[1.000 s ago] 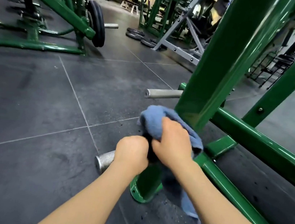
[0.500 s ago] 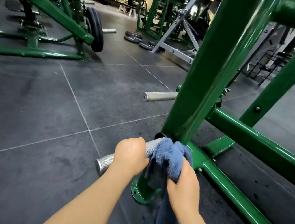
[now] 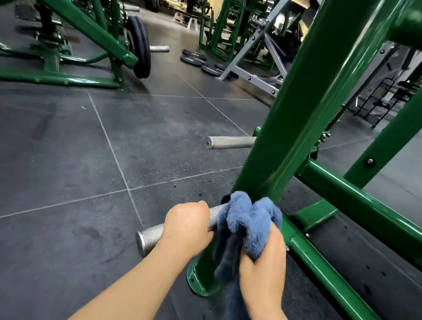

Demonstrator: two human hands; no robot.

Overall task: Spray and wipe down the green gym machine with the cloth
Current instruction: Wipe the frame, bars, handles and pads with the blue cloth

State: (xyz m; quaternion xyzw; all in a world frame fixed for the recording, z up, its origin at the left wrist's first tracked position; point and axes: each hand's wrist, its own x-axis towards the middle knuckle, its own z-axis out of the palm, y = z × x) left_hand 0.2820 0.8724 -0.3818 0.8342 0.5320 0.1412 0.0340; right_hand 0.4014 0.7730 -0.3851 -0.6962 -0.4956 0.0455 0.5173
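Left hand (image 3: 186,229) gripping knurled steel peg (image 3: 151,236), bracing; right hand (image 3: 263,262) clutching fluffy blue cloth (image 3: 247,219), wiping green machine post (image 3: 289,133) base at 12 o'clock.

A second green steel machine frame (image 3: 62,11) is seen at upper left, with black round weight plates (image 3: 140,47) loaded on its silver sleeve. Loose black plates (image 3: 199,62) are laid on the dark rubber floor tiles (image 3: 41,163) beside a grey metal bench frame (image 3: 256,57).

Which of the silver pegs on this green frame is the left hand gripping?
The near knurled peg at the upright's foot, under the left hand; the smooth peg farther back sticks out untouched.
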